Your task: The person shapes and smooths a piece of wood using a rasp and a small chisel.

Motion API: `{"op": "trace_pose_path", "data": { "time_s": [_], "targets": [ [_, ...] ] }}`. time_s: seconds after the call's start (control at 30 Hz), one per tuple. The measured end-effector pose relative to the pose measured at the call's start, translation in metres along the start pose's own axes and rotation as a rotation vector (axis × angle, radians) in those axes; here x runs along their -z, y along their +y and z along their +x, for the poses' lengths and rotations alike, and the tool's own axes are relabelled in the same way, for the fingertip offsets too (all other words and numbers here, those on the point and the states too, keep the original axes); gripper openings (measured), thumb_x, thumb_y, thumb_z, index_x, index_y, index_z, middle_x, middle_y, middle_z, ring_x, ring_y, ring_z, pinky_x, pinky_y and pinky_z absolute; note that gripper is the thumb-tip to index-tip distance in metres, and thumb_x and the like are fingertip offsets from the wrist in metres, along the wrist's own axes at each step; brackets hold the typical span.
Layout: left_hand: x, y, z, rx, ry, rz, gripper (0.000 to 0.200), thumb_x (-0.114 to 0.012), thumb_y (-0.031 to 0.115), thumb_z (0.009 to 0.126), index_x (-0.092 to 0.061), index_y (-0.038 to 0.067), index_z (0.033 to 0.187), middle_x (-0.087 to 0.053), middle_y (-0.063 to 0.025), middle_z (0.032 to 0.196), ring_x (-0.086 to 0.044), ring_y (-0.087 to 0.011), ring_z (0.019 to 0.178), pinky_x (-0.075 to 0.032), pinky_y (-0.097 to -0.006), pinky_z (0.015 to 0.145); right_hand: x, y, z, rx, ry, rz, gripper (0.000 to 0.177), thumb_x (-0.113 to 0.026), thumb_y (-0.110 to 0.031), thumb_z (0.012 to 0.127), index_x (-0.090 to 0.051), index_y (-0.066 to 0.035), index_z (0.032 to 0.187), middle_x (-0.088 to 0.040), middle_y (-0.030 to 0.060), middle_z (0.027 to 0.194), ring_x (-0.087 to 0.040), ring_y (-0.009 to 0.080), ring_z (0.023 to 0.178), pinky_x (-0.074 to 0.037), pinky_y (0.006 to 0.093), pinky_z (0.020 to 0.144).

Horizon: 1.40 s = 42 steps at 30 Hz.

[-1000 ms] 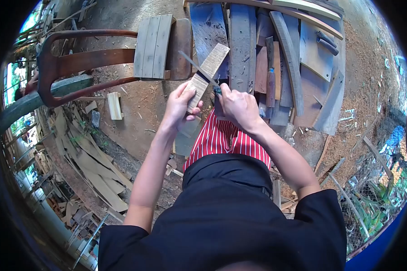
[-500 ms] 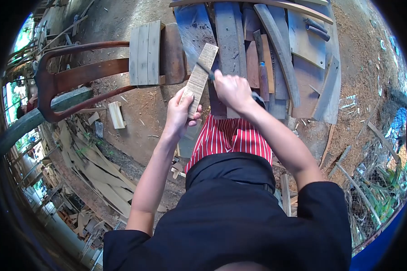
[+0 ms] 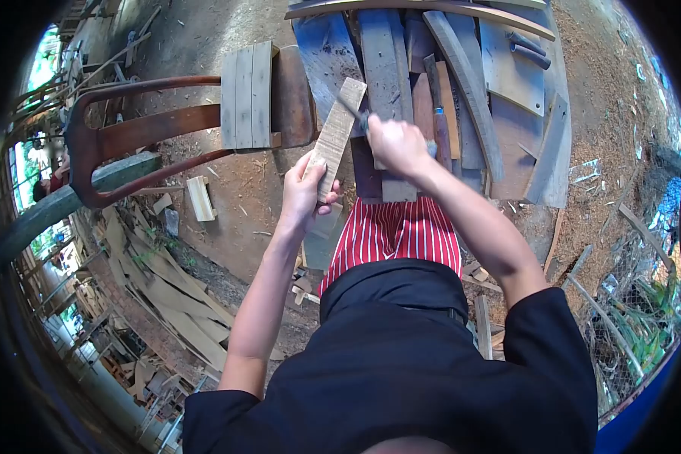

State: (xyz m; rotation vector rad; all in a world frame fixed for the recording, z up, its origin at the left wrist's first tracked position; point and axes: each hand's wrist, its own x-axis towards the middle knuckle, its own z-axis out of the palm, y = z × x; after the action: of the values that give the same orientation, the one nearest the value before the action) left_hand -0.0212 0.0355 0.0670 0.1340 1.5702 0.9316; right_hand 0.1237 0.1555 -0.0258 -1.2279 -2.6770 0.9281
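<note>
My left hand [image 3: 303, 191] is closed around the lower end of a flat, pale wooden strip [image 3: 336, 136], its thumb lying on the upper face. The strip slants up and to the right. Wrapped round the handle of a narrow dark-bladed hand tool [image 3: 351, 108] is my right hand [image 3: 399, 147], slightly blurred. The blade lies across the strip's upper part, and the handle's butt shows past my palm. Below both hands is a worktop of boards [image 3: 386, 68].
Curved wooden bars [image 3: 461, 83], offcuts and a chisel-like tool [image 3: 442, 132] lie on the worktop. To the left stand a wooden chair frame [image 3: 91, 144] and a slatted block [image 3: 246, 94]. Scrap wood [image 3: 166, 284] and shavings cover the ground. Another person is partly visible at far left.
My right hand and the tool have shifted slightly right and down, the blade now over the strip's face. The strip stays in my left hand; the whole view has shifted a little.
</note>
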Motion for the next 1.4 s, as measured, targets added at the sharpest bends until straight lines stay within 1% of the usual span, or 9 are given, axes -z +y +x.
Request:
{"op": "trace_pose_path", "data": {
  "time_s": [0.1, 0.3, 0.47, 0.63, 0.8, 0.97, 1.03, 1.17, 1.4],
  "targets": [
    [-0.001, 0.001, -0.001, 0.012, 0.0, -0.006, 0.03, -0.043, 0.018, 0.1, -0.047, 0.009, 0.128, -0.057, -0.0079, 0.073, -0.05, -0.0095, 0.048, -0.033, -0.0184, 0.034, 0.032, -0.028, -0.04, 0.053, -0.14, 0.009, 0.012, -0.047, -0.012, 0.087, -0.054, -0.002, 0.087, -0.066, 0.023, 0.072, -0.068, 0.0386, 0.067, -0.054, 0.0497, 0.059],
    [0.003, 0.001, 0.001, 0.028, 0.007, 0.008, 0.029, -0.043, 0.018, 0.1, -0.047, 0.01, 0.127, -0.057, -0.0079, 0.074, -0.051, -0.0094, 0.048, -0.033, -0.0189, 0.034, -0.009, 0.004, 0.025, -0.023, 0.039, -0.016, 0.015, -0.046, -0.014, 0.088, -0.057, -0.003, 0.086, -0.068, 0.0208, 0.074, -0.069, 0.0375, 0.071, -0.055, 0.0478, 0.062],
    [0.002, -0.001, 0.001, 0.018, 0.008, 0.002, 0.029, -0.043, 0.018, 0.1, -0.047, 0.01, 0.127, -0.057, -0.0079, 0.074, -0.051, -0.0094, 0.048, -0.033, -0.0189, 0.034, 0.023, -0.02, -0.028, 0.024, -0.12, 0.055, 0.016, -0.045, -0.013, 0.087, -0.055, -0.001, 0.09, -0.066, 0.0234, 0.073, -0.068, 0.0398, 0.071, -0.055, 0.0501, 0.064],
    [0.005, 0.0, 0.002, 0.035, -0.013, -0.033, 0.031, -0.042, 0.018, 0.1, -0.046, 0.011, 0.13, -0.057, -0.0073, 0.074, -0.051, -0.0091, 0.048, -0.033, -0.0191, 0.034, -0.003, 0.0, 0.031, -0.064, -0.033, 0.023, 0.02, -0.043, -0.016, 0.09, -0.056, -0.001, 0.09, -0.067, 0.0238, 0.08, -0.068, 0.04, 0.075, -0.055, 0.0495, 0.067],
    [0.002, 0.0, 0.002, 0.009, -0.004, 0.023, 0.034, -0.043, 0.018, 0.099, -0.045, 0.011, 0.133, -0.057, -0.007, 0.073, -0.05, -0.0089, 0.048, -0.032, -0.0189, 0.035, 0.026, -0.023, -0.032, 0.001, -0.157, 0.063, 0.019, -0.044, -0.018, 0.09, -0.054, -0.001, 0.089, -0.066, 0.0233, 0.076, -0.067, 0.0413, 0.073, -0.054, 0.0526, 0.066],
    [0.007, 0.002, 0.002, 0.057, 0.005, -0.044, 0.036, -0.043, 0.018, 0.099, -0.044, 0.012, 0.135, -0.057, -0.0062, 0.071, -0.049, -0.0087, 0.047, -0.032, -0.0193, 0.035, -0.005, 0.01, 0.027, -0.107, -0.092, 0.104, 0.025, -0.044, -0.025, 0.095, -0.051, -0.001, 0.096, -0.066, 0.0256, 0.079, -0.064, 0.0458, 0.077, -0.052, 0.0544, 0.069],
    [0.006, 0.007, 0.002, 0.017, 0.006, 0.075, 0.036, -0.042, 0.018, 0.099, -0.044, 0.012, 0.135, -0.057, -0.0056, 0.071, -0.049, -0.0084, 0.046, -0.032, -0.0194, 0.034, -0.005, 0.004, 0.026, -0.084, -0.045, 0.082, 0.025, -0.045, -0.025, 0.094, -0.051, -0.001, 0.096, -0.065, 0.0261, 0.078, -0.065, 0.0454, 0.076, -0.052, 0.0544, 0.068],
    [0.006, 0.007, 0.002, 0.012, -0.005, 0.073, 0.036, -0.042, 0.017, 0.099, -0.044, 0.011, 0.135, -0.056, -0.005, 0.07, -0.049, -0.0083, 0.046, -0.031, -0.0196, 0.034, 0.018, -0.019, -0.03, -0.038, -0.185, 0.084, 0.022, -0.048, -0.025, 0.094, -0.049, -0.003, 0.095, -0.065, 0.0249, 0.075, -0.065, 0.0447, 0.073, -0.052, 0.0557, 0.066],
    [0.006, 0.007, 0.003, 0.0, 0.005, 0.108, 0.037, -0.044, 0.018, 0.099, -0.045, 0.012, 0.135, -0.057, -0.0059, 0.069, -0.05, -0.0083, 0.046, -0.033, -0.0204, 0.034, -0.012, 0.009, 0.027, -0.162, -0.062, 0.106, 0.022, -0.044, -0.023, 0.094, -0.052, -0.002, 0.096, -0.067, 0.0247, 0.08, -0.067, 0.0433, 0.077, -0.054, 0.054, 0.068]
  ]
}}
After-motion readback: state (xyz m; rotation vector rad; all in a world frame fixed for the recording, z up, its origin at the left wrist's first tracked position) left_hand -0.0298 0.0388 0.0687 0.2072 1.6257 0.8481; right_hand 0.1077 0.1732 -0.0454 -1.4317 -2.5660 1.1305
